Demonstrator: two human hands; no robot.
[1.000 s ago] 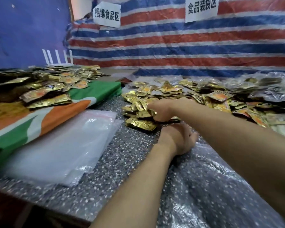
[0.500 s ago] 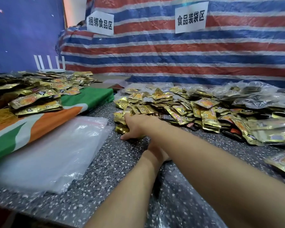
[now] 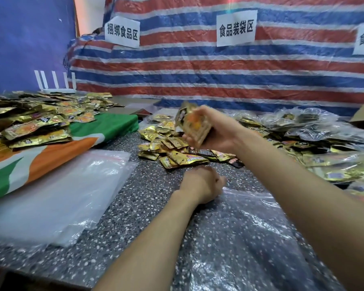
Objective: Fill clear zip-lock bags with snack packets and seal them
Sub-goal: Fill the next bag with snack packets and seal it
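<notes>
My right hand (image 3: 216,131) clamps a stack of snack packets (image 3: 194,122), probably light, slippery foil best squeezed across the flat faces, above the counter (image 3: 145,196), while my left hand (image 3: 202,185) pinches the mouth of the limp zip-lock bag (image 3: 261,227) lying there.

Gold packets, striped backdrop

Snack packets (image 3: 178,159) are gold with orange; the surface (image 3: 147,196) is speckled grey; the tarp (image 3: 219,80) has red, white and blue stripes.

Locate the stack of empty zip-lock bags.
Head view, left side: the stack lies flat on the speckled table, beside the green-orange cloth, left of the left hand.
</notes>
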